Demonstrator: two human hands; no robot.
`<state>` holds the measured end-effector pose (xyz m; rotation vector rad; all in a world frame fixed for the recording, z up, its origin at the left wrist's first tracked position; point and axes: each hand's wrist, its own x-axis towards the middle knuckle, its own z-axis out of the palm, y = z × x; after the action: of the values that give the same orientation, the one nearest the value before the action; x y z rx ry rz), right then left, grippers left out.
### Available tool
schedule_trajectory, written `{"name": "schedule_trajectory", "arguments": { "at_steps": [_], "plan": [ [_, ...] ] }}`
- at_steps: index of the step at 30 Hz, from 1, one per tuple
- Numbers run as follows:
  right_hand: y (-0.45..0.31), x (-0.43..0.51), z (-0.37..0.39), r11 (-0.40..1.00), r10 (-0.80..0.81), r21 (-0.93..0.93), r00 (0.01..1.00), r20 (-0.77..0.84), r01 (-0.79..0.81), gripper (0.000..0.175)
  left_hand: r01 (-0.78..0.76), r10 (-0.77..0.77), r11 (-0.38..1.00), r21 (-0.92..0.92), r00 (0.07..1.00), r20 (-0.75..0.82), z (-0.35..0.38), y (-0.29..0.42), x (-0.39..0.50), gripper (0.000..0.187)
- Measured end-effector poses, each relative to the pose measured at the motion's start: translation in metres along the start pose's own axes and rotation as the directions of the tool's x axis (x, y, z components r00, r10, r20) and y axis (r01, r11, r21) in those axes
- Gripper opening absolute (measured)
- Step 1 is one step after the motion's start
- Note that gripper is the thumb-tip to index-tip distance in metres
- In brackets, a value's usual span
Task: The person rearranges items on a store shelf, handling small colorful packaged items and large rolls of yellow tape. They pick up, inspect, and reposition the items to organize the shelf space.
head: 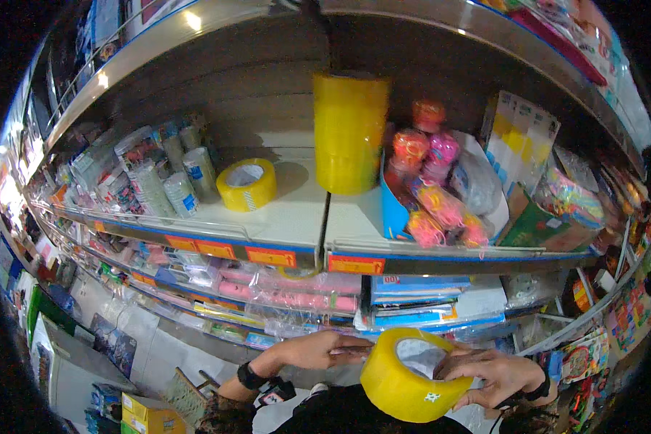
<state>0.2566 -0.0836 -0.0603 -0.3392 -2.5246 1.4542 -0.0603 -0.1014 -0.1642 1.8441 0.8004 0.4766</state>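
Note:
My right hand (pixel 491 374) grips a wide roll of yellow packing tape (pixel 382 390) by its right side, fingers in the cardboard core, low in front of my body. My left hand (pixel 325 350) is at the roll's left, fingers pointing to it; whether they touch it I cannot tell. On the shelf ahead, a tall yellow stack of tape rolls (pixel 351 135) stands upright near the shelf joint. Left of it, a single yellow tape roll (pixel 247 185) lies on its flat side, showing its white core.
Clear-wrapped cylindrical packs (pixel 182 192) stand on the shelf's left. Right of the stack, a blue-sided box (pixel 395 209) holds pink and orange packets. A low wire rail (pixel 434 250) edges the shelf. Lower shelves hold pink rolls (pixel 309 295) and blue packages (pixel 412 290). Yellow cartons (pixel 149 415) stand at lower left.

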Motion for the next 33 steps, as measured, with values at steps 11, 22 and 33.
{"name": "schedule_trajectory", "arguments": {
  "at_steps": [11,22,33],
  "plan": [
    [-0.063,0.129,-0.051,0.814,-0.054,-0.575,0.997,0.06,0.079,0.045,0.21,0.02,0.951,0.226,0.69,-0.723,-0.122,0.051,-0.123,0.005],
    [-0.037,0.267,-0.066,0.674,0.018,-0.739,1.0,-0.012,-0.021,0.047,0.605,-0.141,0.396,0.691,0.784,-0.605,-0.255,0.01,-0.077,0.054],
    [0.018,0.348,-0.06,0.623,0.018,-0.782,1.0,-0.012,-0.02,0.043,0.473,0.26,0.61,0.635,0.638,-0.725,-0.283,0.041,-0.076,0.039]
  ]
}}
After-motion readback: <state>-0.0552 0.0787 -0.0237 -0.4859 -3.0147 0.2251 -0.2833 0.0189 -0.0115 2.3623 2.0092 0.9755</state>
